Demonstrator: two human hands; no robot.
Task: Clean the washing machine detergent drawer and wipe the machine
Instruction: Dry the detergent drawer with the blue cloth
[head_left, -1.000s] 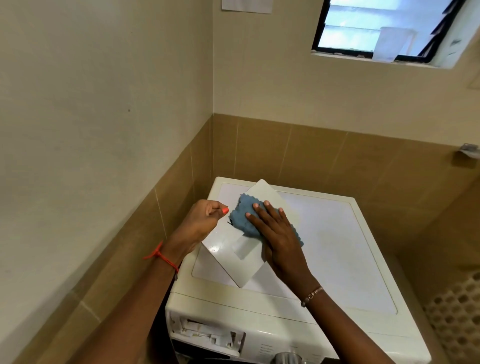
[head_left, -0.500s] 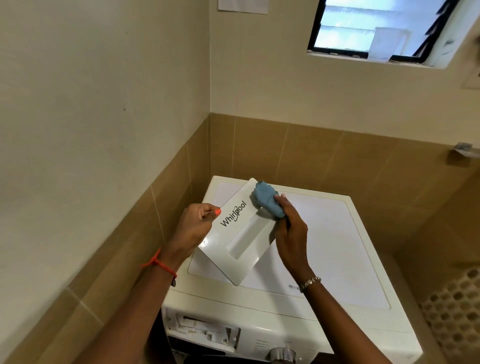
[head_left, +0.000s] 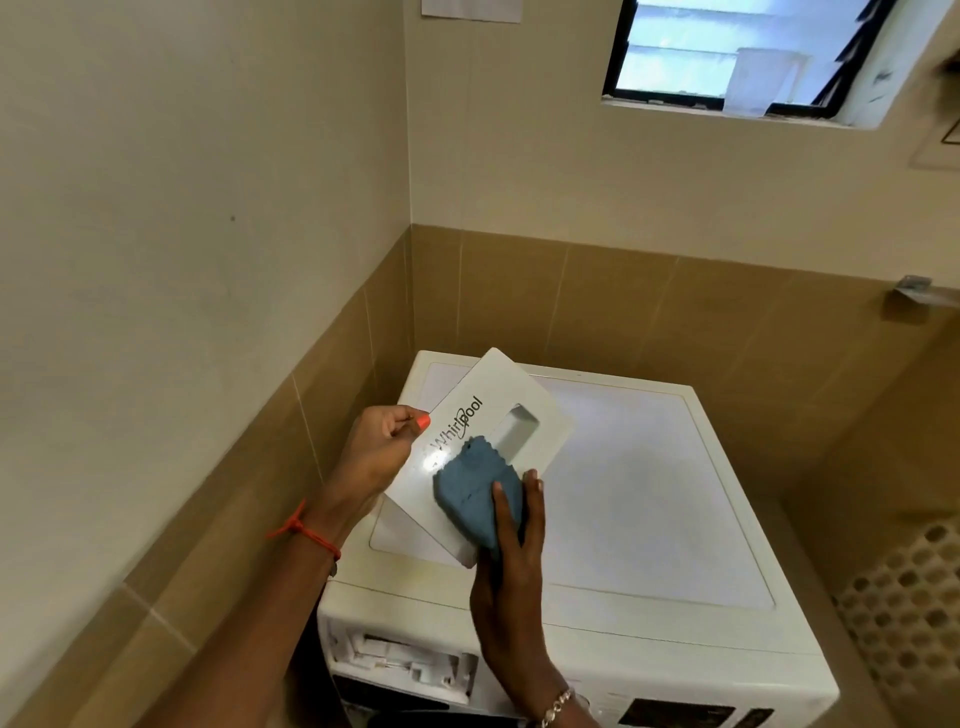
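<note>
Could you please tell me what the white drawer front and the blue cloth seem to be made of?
The drawer front looks like glossy moulded plastic: a bright glare spot and a recessed handle. The blue cloth looks like soft, matte fabric, perhaps microfibre: it bunches in folds.

Cloth on drawer front, prob. just above washer top.

"Whirlpool" is printed in dark letters on the white front panel of the detergent drawer.
</note>
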